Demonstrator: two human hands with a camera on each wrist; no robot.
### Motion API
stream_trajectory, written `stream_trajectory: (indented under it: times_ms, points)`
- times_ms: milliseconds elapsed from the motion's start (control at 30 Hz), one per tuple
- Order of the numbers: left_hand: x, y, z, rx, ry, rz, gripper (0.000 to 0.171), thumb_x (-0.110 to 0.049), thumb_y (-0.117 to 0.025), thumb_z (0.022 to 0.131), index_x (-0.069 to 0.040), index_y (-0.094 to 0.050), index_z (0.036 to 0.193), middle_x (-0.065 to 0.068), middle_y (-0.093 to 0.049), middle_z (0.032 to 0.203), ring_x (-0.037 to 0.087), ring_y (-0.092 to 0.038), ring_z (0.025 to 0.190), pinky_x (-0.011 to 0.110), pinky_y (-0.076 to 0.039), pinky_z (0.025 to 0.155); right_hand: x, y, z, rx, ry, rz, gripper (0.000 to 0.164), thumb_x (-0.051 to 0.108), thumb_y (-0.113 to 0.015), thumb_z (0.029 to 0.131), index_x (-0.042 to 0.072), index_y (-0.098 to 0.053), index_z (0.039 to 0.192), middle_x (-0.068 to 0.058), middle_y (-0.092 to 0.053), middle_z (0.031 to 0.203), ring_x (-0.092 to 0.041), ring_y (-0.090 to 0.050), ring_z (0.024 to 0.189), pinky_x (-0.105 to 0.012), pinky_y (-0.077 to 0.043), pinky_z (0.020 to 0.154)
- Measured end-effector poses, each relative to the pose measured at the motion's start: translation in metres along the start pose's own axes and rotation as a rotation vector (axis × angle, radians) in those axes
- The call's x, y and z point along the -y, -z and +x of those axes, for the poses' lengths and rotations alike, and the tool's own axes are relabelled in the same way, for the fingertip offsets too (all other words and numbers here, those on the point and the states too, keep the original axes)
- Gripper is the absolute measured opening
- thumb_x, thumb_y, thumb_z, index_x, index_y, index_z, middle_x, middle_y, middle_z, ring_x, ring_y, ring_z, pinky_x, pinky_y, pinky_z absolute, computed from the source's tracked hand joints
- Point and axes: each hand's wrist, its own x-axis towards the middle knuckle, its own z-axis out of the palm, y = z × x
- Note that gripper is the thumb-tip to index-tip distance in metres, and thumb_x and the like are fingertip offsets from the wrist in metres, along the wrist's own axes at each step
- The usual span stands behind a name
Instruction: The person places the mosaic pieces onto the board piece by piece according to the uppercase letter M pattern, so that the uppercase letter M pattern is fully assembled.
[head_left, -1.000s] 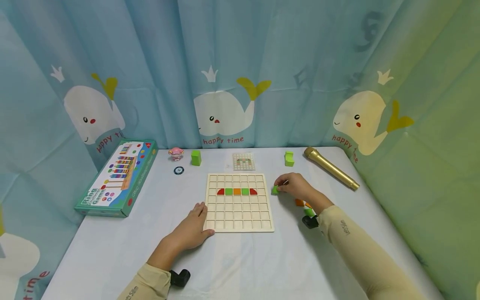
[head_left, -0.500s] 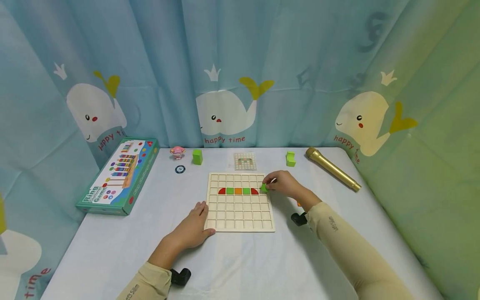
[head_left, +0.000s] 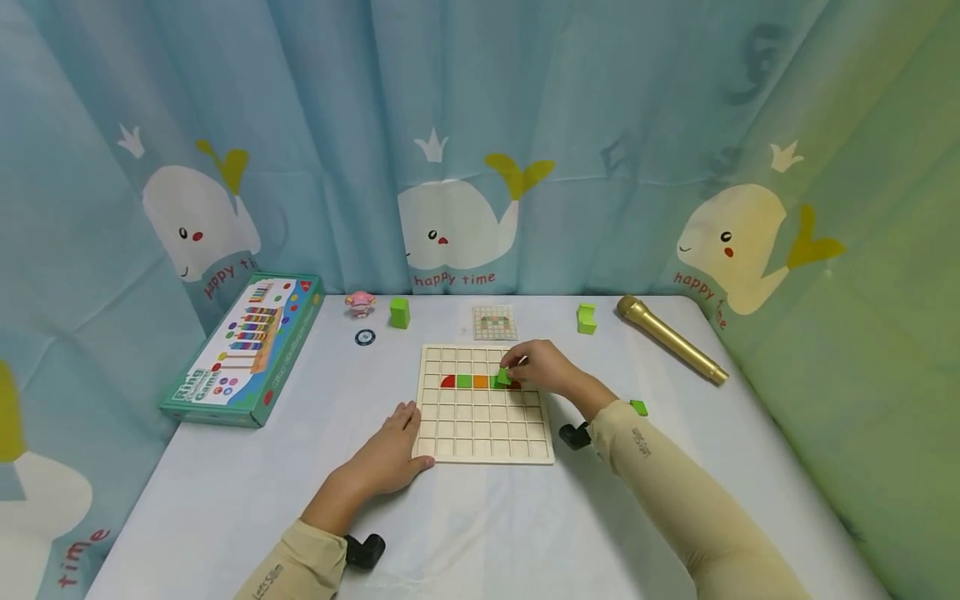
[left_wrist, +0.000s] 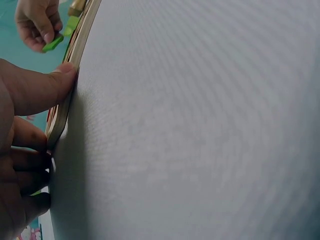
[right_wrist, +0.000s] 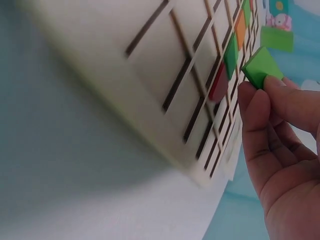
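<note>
In the head view, my right hand (head_left: 542,367) is over the upper right of the wooden grid board (head_left: 483,429). Between thumb and fingertips it pinches a green square tile (right_wrist: 262,67), tilted and raised above the board. Below it runs a row of tiles in the grid: a red rounded tile (head_left: 448,382), a green one (head_left: 465,382), an orange one (head_left: 481,382), then green and red ones partly hidden by the hand. My left hand (head_left: 386,450) touches the board's near left corner, fingers along the left edge and thumb (left_wrist: 62,75) at the front edge.
Behind the board lies a small pattern card (head_left: 494,323). Green blocks (head_left: 400,313), a pink figurine (head_left: 361,304), a round token (head_left: 365,337) and a game box (head_left: 240,350) stand around it. A gold microphone (head_left: 672,340) lies right. A loose green tile (head_left: 638,407) shows beside the right sleeve.
My right hand has carried the green tile leftward from the table beside the board to above the tile row. The left hand has stayed at the board's corner.
</note>
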Motion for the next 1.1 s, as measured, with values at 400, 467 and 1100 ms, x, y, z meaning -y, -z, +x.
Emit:
stream_trajectory:
  times_ms: [400, 467, 1100]
  points:
    - [0.002, -0.002, -0.001, -0.001, 0.002, 0.002, 0.084, -0.035, -0.070, 0.096, 0.014, -0.030, 0.151, 0.029, -0.024, 0.160, 0.040, -0.018, 0.150, 0.051, -0.025, 0.119, 0.022, -0.015, 0.011, 0.032, 0.062, -0.053, 0.010, 0.008, -0.072, 0.094, 0.012, -0.077, 0.102, 0.002, -0.073, 0.097, -0.014, -0.065, 0.083, -0.033, -0.054, 0.075]
    - [0.003, -0.002, -0.001, 0.001, 0.006, 0.004, 0.084, -0.035, -0.070, 0.096, 0.014, -0.030, 0.151, 0.029, -0.024, 0.160, 0.040, -0.018, 0.150, 0.050, -0.025, 0.118, 0.025, -0.018, 0.013, 0.045, 0.073, -0.048, 0.010, 0.009, -0.071, 0.094, 0.012, -0.077, 0.101, 0.002, -0.073, 0.097, -0.014, -0.065, 0.082, -0.032, -0.054, 0.074]
    - [-0.001, 0.001, 0.001, 0.024, 0.009, 0.011, 0.084, -0.038, -0.069, 0.096, 0.012, -0.030, 0.152, 0.027, -0.023, 0.161, 0.039, -0.018, 0.151, 0.051, -0.026, 0.118, 0.051, -0.044, 0.029, 0.107, 0.127, -0.059, 0.010, 0.009, -0.072, 0.094, 0.013, -0.079, 0.099, 0.005, -0.073, 0.097, -0.010, -0.062, 0.086, -0.029, -0.052, 0.076]
